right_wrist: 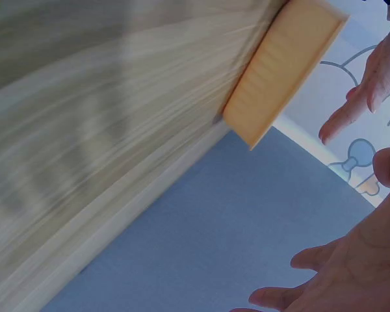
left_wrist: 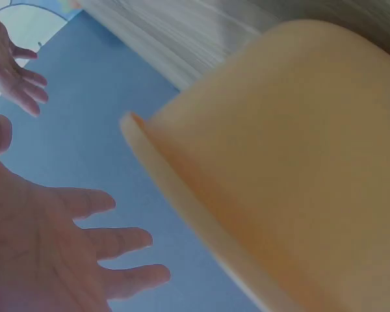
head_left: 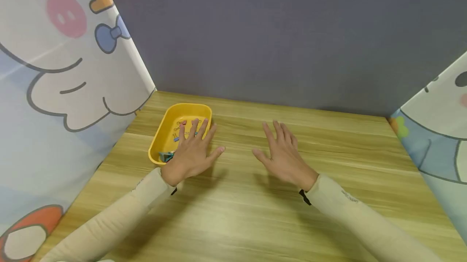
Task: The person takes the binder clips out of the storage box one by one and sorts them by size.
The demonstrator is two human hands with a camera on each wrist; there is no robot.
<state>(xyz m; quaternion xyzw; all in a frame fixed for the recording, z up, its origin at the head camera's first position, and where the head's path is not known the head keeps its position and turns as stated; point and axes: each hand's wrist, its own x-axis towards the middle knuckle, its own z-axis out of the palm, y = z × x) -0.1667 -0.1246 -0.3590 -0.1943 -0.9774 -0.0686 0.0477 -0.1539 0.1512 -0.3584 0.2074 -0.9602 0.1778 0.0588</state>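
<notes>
A yellow tray (head_left: 157, 142) lies at the left of the wooden table, with several small binder clips (head_left: 178, 137) inside in red, blue and other colours. Near its front corner is a larger teal binder clip (head_left: 166, 156). My left hand (head_left: 191, 154) hovers palm down over the tray's right side with fingers spread, hiding part of the inside. Holding nothing, my right hand (head_left: 284, 158) is held above the table to the right, fingers straight. In the left wrist view the tray's outer wall (left_wrist: 279, 156) looms beside the left fingers, apart from them.
The wooden table (head_left: 233, 221) runs back to a dark grey panel (head_left: 277, 39). Cartoon-printed sheets stand at both sides, the left one (head_left: 73, 91) close to the tray and the right one (head_left: 434, 144) along the table's right edge.
</notes>
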